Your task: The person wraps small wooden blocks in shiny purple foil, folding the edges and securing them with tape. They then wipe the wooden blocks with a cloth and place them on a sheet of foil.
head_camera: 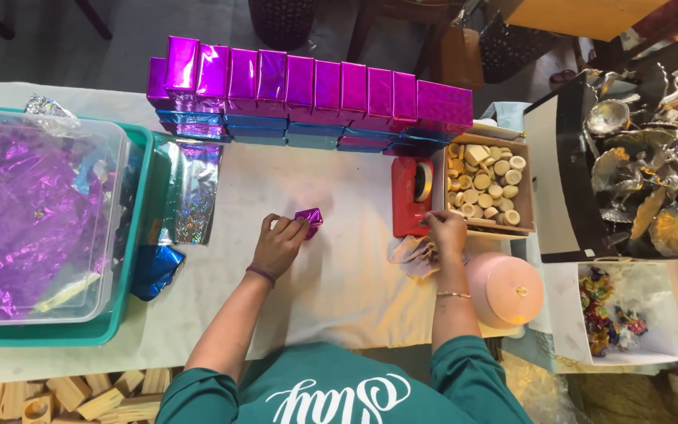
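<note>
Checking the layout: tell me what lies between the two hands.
In the head view, only bare white table cover lies between the left hand, holding a purple-wrapped piece, and the right hand.

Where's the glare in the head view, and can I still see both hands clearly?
Head view: the glare sits on the purple foil boxes and the clear bin; the left hand on the small purple-wrapped piece and the right hand by the red tape dispenser show sharply; the edges bow slightly.
</note>
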